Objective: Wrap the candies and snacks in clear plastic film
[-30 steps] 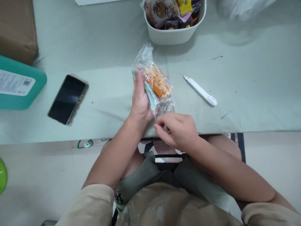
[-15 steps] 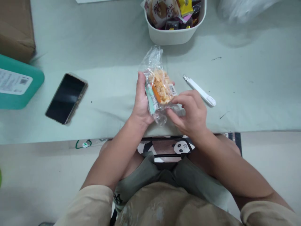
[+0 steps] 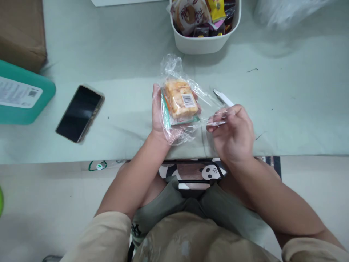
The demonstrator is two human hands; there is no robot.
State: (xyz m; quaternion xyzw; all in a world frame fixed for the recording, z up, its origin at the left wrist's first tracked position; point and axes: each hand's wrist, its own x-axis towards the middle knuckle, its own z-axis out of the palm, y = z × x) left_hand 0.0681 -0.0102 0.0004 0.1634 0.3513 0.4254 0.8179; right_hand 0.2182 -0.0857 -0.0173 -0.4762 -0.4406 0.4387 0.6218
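On my feed, the left hand [image 3: 158, 118] cradles a golden, blocky snack [image 3: 174, 98] in clear film [image 3: 204, 96], on the near side of the white plastic basket [image 3: 201, 45]. Its long axis seems to run basketward; rightward, the right hand [image 3: 236, 134] pinches the film's outstretched edge.

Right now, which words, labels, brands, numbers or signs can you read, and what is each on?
"NY", interlocked: shorts.
Barcode sticker on the wrapped snack: digits too small.
Round pastry packet in the white basket: characters too blurred.
Yellow packet: print too small.
White label on the green tub: print and barcode digits too blurred.
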